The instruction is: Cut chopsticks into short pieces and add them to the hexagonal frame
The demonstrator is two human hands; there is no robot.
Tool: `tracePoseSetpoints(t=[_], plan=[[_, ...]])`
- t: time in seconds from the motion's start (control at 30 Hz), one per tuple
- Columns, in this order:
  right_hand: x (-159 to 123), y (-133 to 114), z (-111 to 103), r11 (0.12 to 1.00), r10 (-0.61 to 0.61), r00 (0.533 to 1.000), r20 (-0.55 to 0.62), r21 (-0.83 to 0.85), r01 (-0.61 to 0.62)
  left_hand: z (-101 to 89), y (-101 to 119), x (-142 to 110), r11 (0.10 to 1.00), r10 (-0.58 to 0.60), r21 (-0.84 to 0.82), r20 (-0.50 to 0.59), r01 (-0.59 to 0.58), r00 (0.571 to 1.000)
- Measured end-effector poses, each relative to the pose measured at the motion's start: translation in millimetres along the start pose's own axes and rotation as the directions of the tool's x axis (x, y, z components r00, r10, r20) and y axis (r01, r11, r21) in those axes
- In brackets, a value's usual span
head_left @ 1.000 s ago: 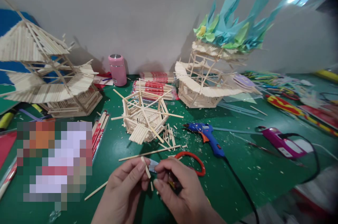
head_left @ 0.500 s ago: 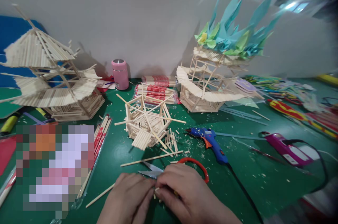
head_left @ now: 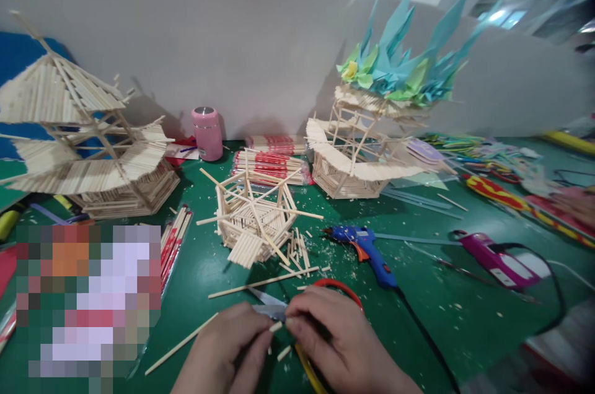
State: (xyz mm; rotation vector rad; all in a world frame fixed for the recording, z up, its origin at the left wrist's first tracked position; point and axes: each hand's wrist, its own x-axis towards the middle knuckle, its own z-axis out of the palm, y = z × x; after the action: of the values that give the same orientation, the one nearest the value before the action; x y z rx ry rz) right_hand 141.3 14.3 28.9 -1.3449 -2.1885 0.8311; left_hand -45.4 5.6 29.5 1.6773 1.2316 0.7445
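My left hand is closed in a pinch on a short wooden stick at the bottom middle. My right hand is wrapped round the red-and-yellow handled scissors, whose blades are open around that stick. A cut stick piece lies just below the two hands. Beyond them stands a small unfinished stick model with loose sticks beside it and a long stick lying in front.
A blue glue gun with a black cord lies right of the hands. Two larger stick pagodas stand at the back, the right one topped with paper cranes. A pink cup, chopstick packs and a purple tool lie around.
The hands dropped from raised to low over the table. The scissor blades, hidden a second ago, now show open around the stick, and a cut piece lies below.
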Motion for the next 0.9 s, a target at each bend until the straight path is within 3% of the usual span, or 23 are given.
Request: tracePoseSetpoints(t=[0.13, 0.2, 0.3, 0.43, 0.63, 0.8, 0.9], plan=[[-10.8, 24.4, -9.4, 0.98, 0.192, 0.978, -0.08, -0.036, -0.195, -1.8, -4.5, 0.0, 0.98, -0.159, -0.142, -0.134, 0.14, 0.978], [-17.6, 44.1, -14.9, 0.957, 0.241, 0.954, -0.175, -0.119, -0.264, -2.4, -6.2, 0.6, 0.947, -0.252, -0.247, -0.17, 0.207, 0.953], [-24.8, 74.6, -24.8, 0.878, 0.285, 0.863, -0.416, -0.248, -0.409, -2.6, -8.2, 2.0, 0.879, -0.366, -0.38, -0.148, 0.289, 0.919], [-25.6, 103.2, -37.8, 0.801, 0.329, 0.767, -0.551, -0.268, -0.536, -0.2, -11.8, 3.8, 0.808, -0.428, -0.474, -0.065, 0.349, 0.902], [-16.9, 124.0, -44.6, 0.745, 0.451, 0.731, -0.513, -0.235, -0.624, 6.2, -18.5, 2.4, 0.68, -0.494, -0.612, 0.025, 0.405, 0.869], [-8.6, 132.6, -53.1, 0.68, 0.598, 0.647, -0.473, -0.128, -0.722, 8.6, -20.5, 1.4, 0.621, -0.465, -0.684, 0.072, 0.383, 0.882], [-12.0, 130.2, -62.0, 0.682, 0.649, 0.62, -0.442, -0.025, -0.731, 9.6, -21.4, 2.6, 0.582, -0.443, -0.73, 0.084, 0.357, 0.893]])
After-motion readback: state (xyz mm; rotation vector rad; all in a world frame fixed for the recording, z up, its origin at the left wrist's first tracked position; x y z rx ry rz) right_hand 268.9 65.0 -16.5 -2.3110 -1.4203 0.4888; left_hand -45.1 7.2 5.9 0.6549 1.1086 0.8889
